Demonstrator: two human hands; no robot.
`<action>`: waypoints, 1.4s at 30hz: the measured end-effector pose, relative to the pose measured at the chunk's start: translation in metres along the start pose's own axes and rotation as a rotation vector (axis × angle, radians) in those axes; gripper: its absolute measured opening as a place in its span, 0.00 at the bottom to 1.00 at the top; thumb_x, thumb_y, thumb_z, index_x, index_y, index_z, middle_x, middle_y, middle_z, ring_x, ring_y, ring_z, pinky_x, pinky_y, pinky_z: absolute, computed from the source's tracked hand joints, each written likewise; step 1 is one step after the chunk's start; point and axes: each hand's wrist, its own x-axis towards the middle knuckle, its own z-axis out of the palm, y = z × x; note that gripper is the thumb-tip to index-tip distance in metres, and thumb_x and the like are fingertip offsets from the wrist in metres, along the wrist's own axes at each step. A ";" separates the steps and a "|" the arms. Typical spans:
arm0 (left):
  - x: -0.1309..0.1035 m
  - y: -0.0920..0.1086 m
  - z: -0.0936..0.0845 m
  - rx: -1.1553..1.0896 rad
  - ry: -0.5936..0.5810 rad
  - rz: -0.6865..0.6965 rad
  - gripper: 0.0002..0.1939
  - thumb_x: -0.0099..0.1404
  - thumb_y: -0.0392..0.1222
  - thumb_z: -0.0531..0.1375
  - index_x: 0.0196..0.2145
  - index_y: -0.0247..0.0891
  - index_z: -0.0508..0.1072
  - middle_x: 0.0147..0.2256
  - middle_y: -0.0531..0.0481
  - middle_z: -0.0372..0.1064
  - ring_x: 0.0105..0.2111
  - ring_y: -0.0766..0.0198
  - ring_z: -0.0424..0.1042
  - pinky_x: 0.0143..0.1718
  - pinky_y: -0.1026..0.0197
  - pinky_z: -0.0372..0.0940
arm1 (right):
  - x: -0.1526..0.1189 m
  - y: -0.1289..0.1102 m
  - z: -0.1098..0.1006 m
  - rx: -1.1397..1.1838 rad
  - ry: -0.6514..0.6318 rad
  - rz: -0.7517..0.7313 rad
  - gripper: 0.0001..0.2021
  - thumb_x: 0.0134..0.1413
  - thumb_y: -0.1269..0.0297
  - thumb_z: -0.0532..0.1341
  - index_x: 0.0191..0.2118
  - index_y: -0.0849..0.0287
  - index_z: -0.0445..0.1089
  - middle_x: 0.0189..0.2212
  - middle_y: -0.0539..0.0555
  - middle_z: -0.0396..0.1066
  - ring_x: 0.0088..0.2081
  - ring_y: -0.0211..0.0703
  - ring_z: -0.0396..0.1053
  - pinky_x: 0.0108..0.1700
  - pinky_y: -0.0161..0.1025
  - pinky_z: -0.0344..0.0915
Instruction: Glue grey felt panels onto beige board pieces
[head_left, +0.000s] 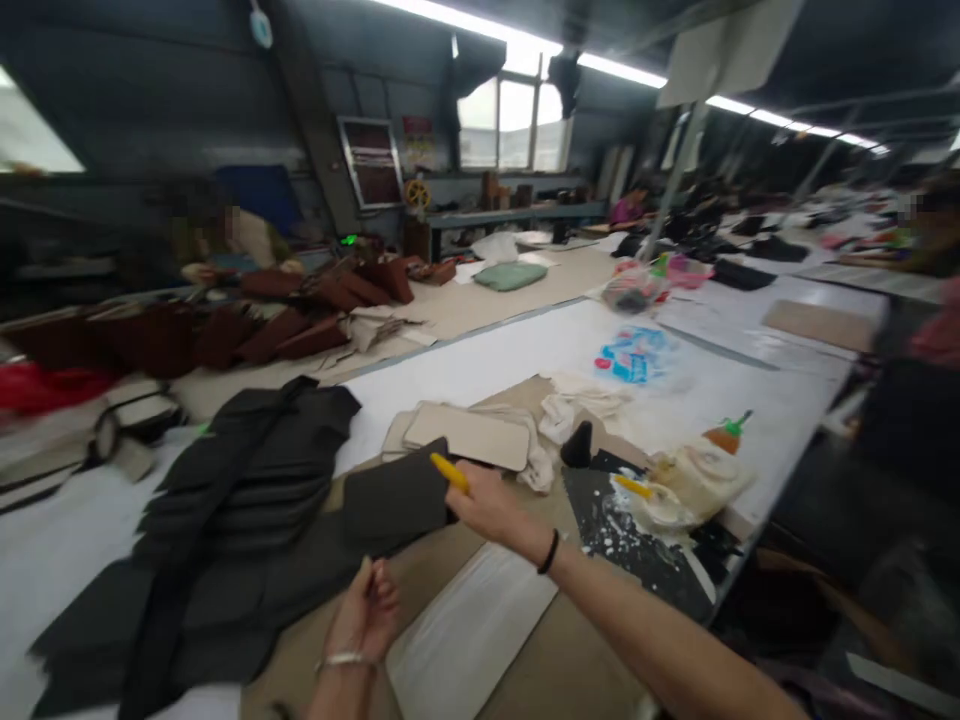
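1. On the white worktable (480, 350), over a brown sheet (574, 655): right hand (486, 497) closed round a yellow stick-like tool (448, 472), fingers wrapped, one end poking out. Tip shape too blurred to tell.
2. Left hand (367, 600): fingers curled in toward the thumb, just off the lower edge of the dark panel. Can't tell if anything is pinched there.
3. Dark panel (394, 500): lies flat left of the right hand, which covers its right end; touching or hovering, can't tell. Larger dark pieces (247, 490) overlap in a pile to its left.
4. Handling, judged by looks: panel probably light, fairly stiff but bendable, not fragile; best held by an edge or rounded corner, keeping the face free. Tool likely light and rigid, maybe slick if smeared; grip mid-shaft.
5. Around: beige pieces (469, 437) stacked behind the panel; pale strip (472, 630) between the forearms; white-spattered dark sheet (600, 515) to the right, second yellow stick (634, 487) by a plastic-wrapped bundle (697, 485).
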 end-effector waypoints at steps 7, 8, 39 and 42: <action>-0.038 -0.022 0.056 0.169 -0.193 -0.248 0.29 0.55 0.64 0.52 0.27 0.30 0.69 0.20 0.46 0.70 0.16 0.67 0.68 0.15 0.68 0.60 | -0.005 0.019 -0.009 -0.012 -0.214 -0.114 0.07 0.51 0.68 0.51 0.31 0.60 0.66 0.23 0.49 0.64 0.25 0.34 0.59 0.28 0.31 0.50; -0.040 -0.025 0.061 0.176 -0.189 -0.237 0.28 0.55 0.63 0.53 0.26 0.30 0.68 0.19 0.47 0.69 0.16 0.68 0.68 0.15 0.69 0.59 | -0.008 0.020 -0.006 0.017 -0.240 -0.138 0.08 0.52 0.68 0.51 0.31 0.61 0.67 0.24 0.49 0.64 0.26 0.34 0.59 0.28 0.31 0.51; 0.011 0.087 0.000 0.258 0.293 0.581 0.15 0.60 0.53 0.53 0.37 0.38 0.63 0.28 0.52 0.68 0.27 0.69 0.69 0.31 0.65 0.62 | -0.059 0.029 -0.139 -0.259 0.228 -0.439 0.12 0.58 0.60 0.49 0.40 0.57 0.67 0.30 0.51 0.71 0.30 0.37 0.67 0.31 0.35 0.62; -0.005 0.064 0.001 0.425 0.087 0.686 0.34 0.48 0.55 0.63 0.51 0.44 0.58 0.44 0.46 0.66 0.44 0.62 0.68 0.43 0.60 0.62 | -0.067 0.017 -0.146 -0.217 0.210 -0.516 0.12 0.58 0.61 0.50 0.41 0.57 0.67 0.32 0.50 0.71 0.31 0.35 0.69 0.31 0.33 0.63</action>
